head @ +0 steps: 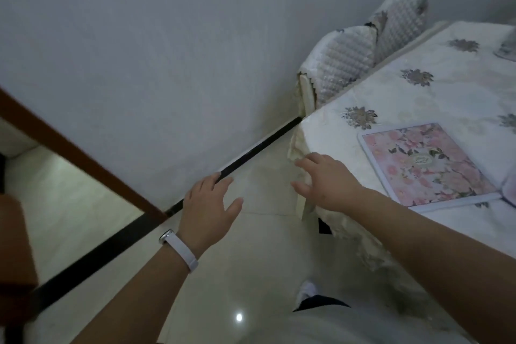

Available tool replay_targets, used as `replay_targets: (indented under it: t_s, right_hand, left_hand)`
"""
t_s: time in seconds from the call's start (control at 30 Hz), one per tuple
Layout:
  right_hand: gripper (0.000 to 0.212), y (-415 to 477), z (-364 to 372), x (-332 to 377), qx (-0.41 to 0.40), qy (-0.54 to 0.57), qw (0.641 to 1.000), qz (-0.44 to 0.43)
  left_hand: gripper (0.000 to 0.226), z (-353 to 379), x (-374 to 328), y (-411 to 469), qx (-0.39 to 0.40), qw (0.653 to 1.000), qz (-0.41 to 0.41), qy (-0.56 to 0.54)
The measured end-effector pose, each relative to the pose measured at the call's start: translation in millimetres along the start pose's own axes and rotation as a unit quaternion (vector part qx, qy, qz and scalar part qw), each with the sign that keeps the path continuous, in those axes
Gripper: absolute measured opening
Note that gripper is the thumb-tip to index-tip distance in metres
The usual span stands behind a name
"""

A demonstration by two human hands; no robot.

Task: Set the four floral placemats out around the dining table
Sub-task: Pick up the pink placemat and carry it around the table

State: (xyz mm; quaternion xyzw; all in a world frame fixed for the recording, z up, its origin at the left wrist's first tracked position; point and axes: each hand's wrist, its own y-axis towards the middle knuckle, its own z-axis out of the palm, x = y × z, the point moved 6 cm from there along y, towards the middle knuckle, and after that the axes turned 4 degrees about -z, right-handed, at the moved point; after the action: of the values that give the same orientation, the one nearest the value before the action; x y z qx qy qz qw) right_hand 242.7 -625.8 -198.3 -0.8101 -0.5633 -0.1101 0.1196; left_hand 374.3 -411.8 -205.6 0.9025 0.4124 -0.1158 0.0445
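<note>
A pink floral placemat (427,163) with a white border lies flat near the corner of the dining table (329,134), which is covered by a cream cloth with grey flower prints. The edge of another placemat (506,50) shows at the far right edge of the frame. My right hand (326,179) hovers by the table corner, fingers spread, holding nothing, just left of the pink placemat. My left hand (209,209), with a white wristband, is out over the floor, fingers apart and empty.
Two chairs with quilted grey-white covers (360,56) stand pushed in along the table's far side by the wall. A black skirting strip (251,153) runs along the wall. A brown door frame (83,159) is at left. Glossy pale floor tiles lie below.
</note>
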Motion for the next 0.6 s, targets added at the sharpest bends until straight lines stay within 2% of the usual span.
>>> replay_targets:
  t_s: [0.17, 0.33, 0.53, 0.6]
  right_hand:
    - [0.056, 26, -23, -70, -0.008, 0.003, 0.999, 0.051]
    - [0.056, 25, -32, -139, -0.020, 0.017, 0.989, 0.146]
    - [0.057, 7, -33, -203, -0.038, 0.034, 0.961, 0.272]
    - [0.057, -1, -32, -219, -0.039, 0.038, 0.947, 0.316]
  left_hand:
    - [0.071, 7, -56, 80, 0.017, 0.998, 0.050, -0.025]
    - [0.069, 32, -117, 142, 0.061, 0.989, 0.136, -0.027]
    - [0.063, 73, -192, 220, 0.130, 0.958, 0.252, -0.037]
    - [0.068, 86, -215, 241, 0.156, 0.942, 0.293, -0.047]
